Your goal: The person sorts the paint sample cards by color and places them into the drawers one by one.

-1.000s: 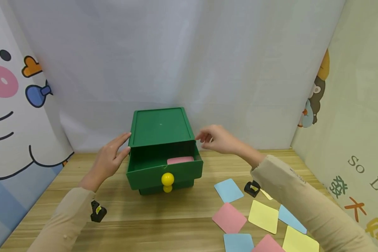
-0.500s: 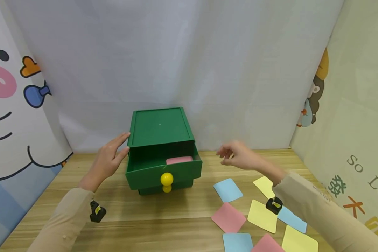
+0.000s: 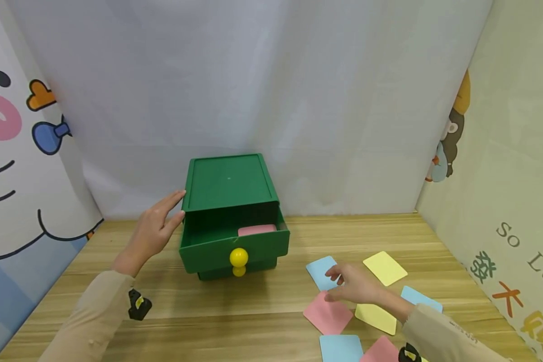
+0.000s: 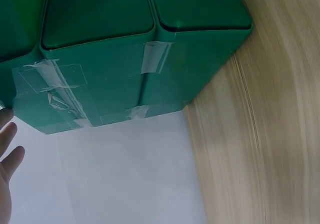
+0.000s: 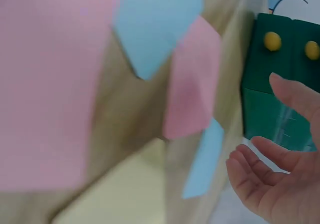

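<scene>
A green drawer box (image 3: 228, 181) stands at the back left of the wooden table, its top drawer (image 3: 210, 255) pulled out by a yellow knob's (image 3: 239, 257) side. Inside the drawer a pink card (image 3: 256, 230) shows. My left hand (image 3: 149, 234) rests its fingertips on the box's left edge, fingers extended. Over the loose cards hovers my right hand (image 3: 355, 286), fingers loosely bent, nothing held. Under its fingertips lie a blue card (image 3: 318, 271) and a pink card (image 3: 326, 315). In the left wrist view, clear tape (image 4: 64, 91) joins the box's stacked parts.
Several other cards lie at the right: a yellow card (image 3: 384, 268), a half-covered yellow card (image 3: 376, 318), a blue card (image 3: 423, 297), and near the front edge another blue card (image 3: 341, 348) and pink card (image 3: 380, 350). A white curtain (image 3: 344, 100) hangs behind.
My right hand has moved from beside the box's right edge, rightward and then down toward the front, over the cards. My left hand stays at the box, and the drawer has not moved.
</scene>
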{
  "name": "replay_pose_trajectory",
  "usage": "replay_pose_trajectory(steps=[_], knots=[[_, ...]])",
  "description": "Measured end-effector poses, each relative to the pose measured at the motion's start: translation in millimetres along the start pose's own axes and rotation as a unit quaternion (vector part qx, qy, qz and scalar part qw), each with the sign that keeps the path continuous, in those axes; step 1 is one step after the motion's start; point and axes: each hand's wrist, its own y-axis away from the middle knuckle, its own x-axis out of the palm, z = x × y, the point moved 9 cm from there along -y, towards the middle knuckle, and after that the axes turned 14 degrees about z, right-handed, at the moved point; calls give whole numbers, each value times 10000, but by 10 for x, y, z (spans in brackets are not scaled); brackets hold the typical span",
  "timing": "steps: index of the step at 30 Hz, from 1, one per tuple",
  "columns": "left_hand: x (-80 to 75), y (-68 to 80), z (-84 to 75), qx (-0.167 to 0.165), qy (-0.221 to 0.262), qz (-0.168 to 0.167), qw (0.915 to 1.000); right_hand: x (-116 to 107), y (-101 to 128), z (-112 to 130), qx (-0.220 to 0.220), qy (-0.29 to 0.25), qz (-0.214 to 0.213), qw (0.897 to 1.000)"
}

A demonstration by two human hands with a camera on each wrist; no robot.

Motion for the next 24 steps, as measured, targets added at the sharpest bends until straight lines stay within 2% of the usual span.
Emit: replay_pose_trajectory(steps=[4,8,15,24], knots=[[-4,8,5,-12,2,-21,10000,204,-7,-87,-36,-61,47,10000],[-10,9,4,-25,-13,-55,10000,301,-28,-117,-54,135,-86,9999],[-3,9,-5,-61,-18,2,10000,352,-76,-158,174,348,-295,9988],[-1,12,-3,-85,-28,11,10000,359,-143,-211,337,268,-236,9988]])
